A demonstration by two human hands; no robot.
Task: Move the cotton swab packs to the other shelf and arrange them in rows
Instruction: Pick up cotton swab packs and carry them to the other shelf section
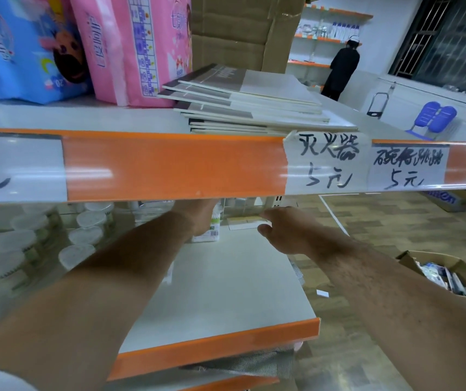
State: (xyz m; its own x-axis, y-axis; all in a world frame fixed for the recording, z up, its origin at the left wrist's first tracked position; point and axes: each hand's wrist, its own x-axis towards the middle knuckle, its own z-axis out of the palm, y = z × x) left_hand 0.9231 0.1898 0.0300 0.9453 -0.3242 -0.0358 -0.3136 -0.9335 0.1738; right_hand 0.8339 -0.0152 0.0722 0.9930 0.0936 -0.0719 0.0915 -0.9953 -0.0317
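My left hand (199,218) reaches deep under the upper shelf and holds an upright cotton swab pack (214,231) with green print, at the back of the white lower shelf (226,289). The orange price strip hides its fingertips. My right hand (278,231) hovers just right of it, fingers loosely bent and holding nothing, thumb beside a flat pale card (244,222) lying on the shelf. Several round clear tubs of cotton swabs (90,220) stand in rows on the left of the same shelf.
The upper shelf's orange edge (169,167) with handwritten price tags crosses the view just above my hands. On it lie stacked notebooks (254,103) and pink and blue diaper packs (133,46). An open cardboard box (452,275) sits on the floor at right. A person (340,66) stands far back.
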